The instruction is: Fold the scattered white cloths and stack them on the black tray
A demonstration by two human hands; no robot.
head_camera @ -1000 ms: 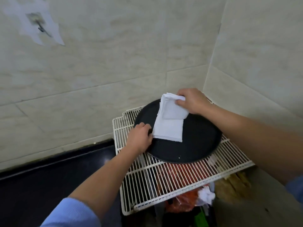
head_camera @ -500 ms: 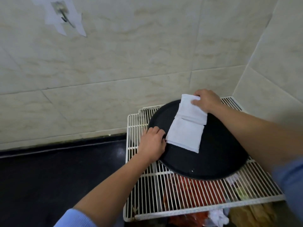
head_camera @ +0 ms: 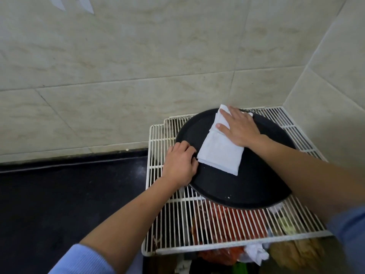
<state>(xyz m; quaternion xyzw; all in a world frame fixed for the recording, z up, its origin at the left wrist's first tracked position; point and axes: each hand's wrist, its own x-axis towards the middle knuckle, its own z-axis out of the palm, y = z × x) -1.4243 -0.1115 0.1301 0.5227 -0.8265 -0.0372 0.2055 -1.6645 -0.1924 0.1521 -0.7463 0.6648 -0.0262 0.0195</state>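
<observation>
A round black tray (head_camera: pixel 246 186) rests on a white wire rack in the corner. Folded white cloths (head_camera: pixel 219 155) lie stacked on the tray's left half. My right hand (head_camera: pixel 239 128) lies flat on the far end of the stack, fingers spread, pressing it down. My left hand (head_camera: pixel 180 164) grips the tray's left rim, fingers curled over the edge next to the cloths' near corner.
The wire rack (head_camera: pixel 167 234) sits over a bin of red and white rubbish (head_camera: pixel 227 256). Tiled walls (head_camera: pixel 138 76) close in behind and to the right. A black counter (head_camera: pixel 69 194) stretches to the left.
My right hand has opened from a pinch on the top cloth and now lies flat on it. The top cloth has settled onto the stack. The left hand stays on the rim.
</observation>
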